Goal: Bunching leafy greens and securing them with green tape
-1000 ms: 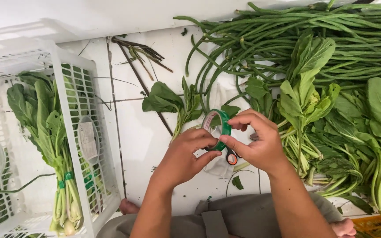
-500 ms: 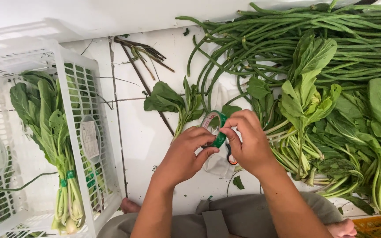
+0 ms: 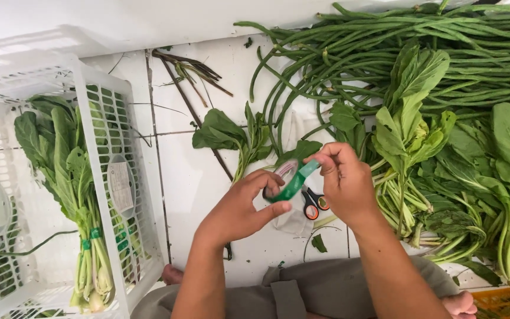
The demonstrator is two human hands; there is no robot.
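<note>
A heap of long beans (image 3: 420, 53) and leafy greens (image 3: 444, 177) covers the white tiled floor (image 3: 190, 177) beside a white plastic crate (image 3: 107, 147). The left hand (image 3: 240, 207) grips a green tape roll (image 3: 284, 183); the right hand (image 3: 343, 180) pinches its free end (image 3: 308, 169). Scissors (image 3: 313, 204), seemingly, lie beneath.

A small white rectangular paper label (image 3: 120, 186) hangs on the white plastic lattice crate's (image 3: 103, 88) side wall, at nine o'clock.
</note>
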